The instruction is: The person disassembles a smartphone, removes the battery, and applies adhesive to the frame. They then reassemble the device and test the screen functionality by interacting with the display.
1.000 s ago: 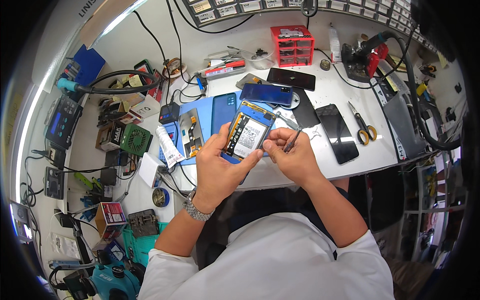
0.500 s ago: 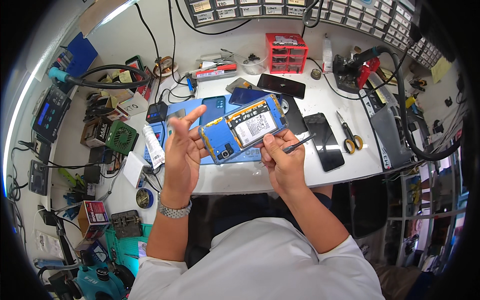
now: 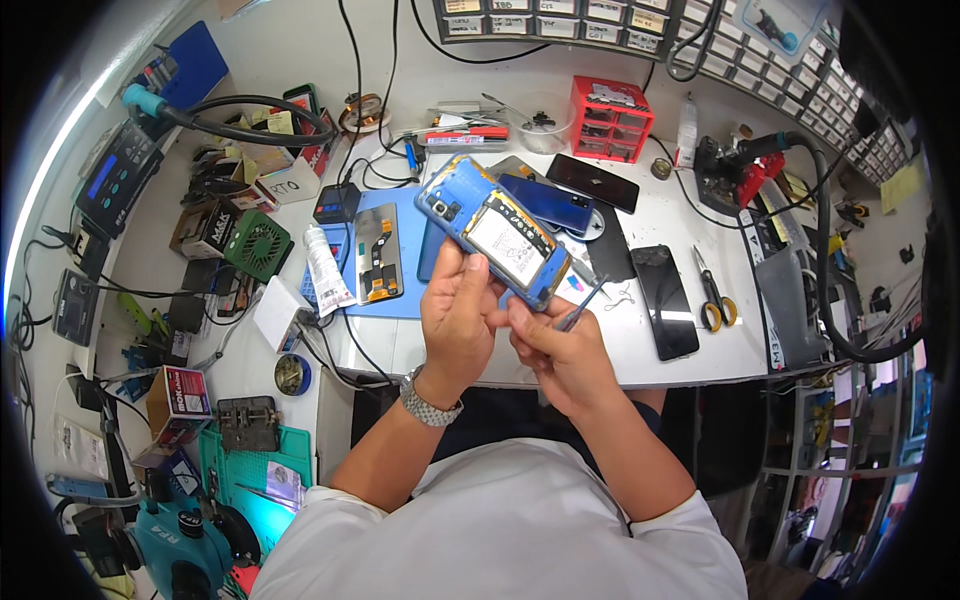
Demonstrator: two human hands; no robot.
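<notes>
Phone (image 3: 497, 238) with back cover off, blue frame, pale battery exposed, is held tilted above the worktop (image 3: 650, 345). Left hand (image 3: 455, 315) pinches its lower edge, thumb on the frame. Right hand (image 3: 560, 350) is closed around thin metal tweezers (image 3: 583, 303), fingertips against the phone's corner. Looks light, stiff, thin; exposed board and battery are likely fragile, so grip the frame edges only. Smooth plastic, probably slippery.

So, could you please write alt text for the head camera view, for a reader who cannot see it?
A person's left hand holds up an opened blue phone with its battery exposed, while the right hand grips thin tweezers beside its lower end. Below lies a cluttered white workbench with a blue mat, dark phones, scissors and a red drawer box.
</notes>
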